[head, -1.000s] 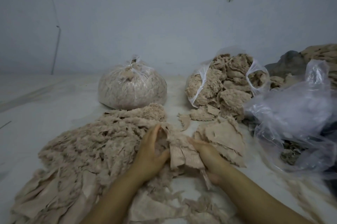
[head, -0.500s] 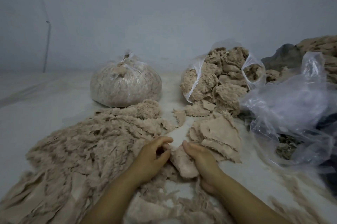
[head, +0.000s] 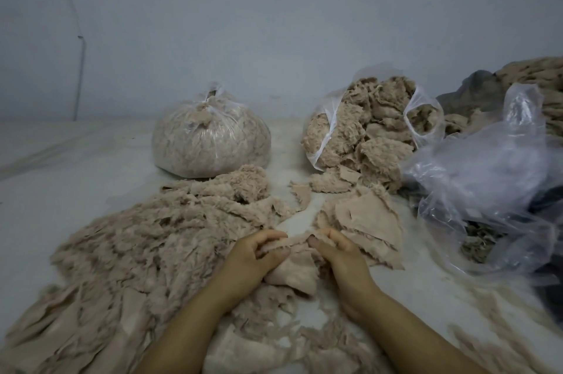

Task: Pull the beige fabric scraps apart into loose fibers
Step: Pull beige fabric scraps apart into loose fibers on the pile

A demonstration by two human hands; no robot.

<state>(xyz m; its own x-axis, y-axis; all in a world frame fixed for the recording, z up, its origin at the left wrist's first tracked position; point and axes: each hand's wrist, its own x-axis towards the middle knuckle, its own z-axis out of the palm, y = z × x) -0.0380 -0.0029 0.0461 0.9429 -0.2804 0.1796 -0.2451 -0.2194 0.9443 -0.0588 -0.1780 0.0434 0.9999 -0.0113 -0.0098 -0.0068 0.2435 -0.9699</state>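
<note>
Nearest the camera, both forearms reach forward over the pale surface [head: 61, 197], and the left hand [head: 254, 258] and right hand [head: 338, 255] sit close together, each with curled fingers pinching the top edge of one beige fabric scrap [head: 294, 270]. That scrap hangs between them, its gripped edge running left to right from one hand to the other, so a pull apart would run sideways along that edge; neither hand looks nearer than the other. Compared with a second ago, the scrap is lower and more bunched, and the hands have drawn closer. Left of the hands spreads the big fiber pile [head: 146, 245]; just right lies a stack of flat scraps [head: 368, 221]. Farther back stand a tied bag [head: 210, 142], an open bag of scraps [head: 371, 127], and loose clear plastic [head: 493, 178] at the right.
</note>
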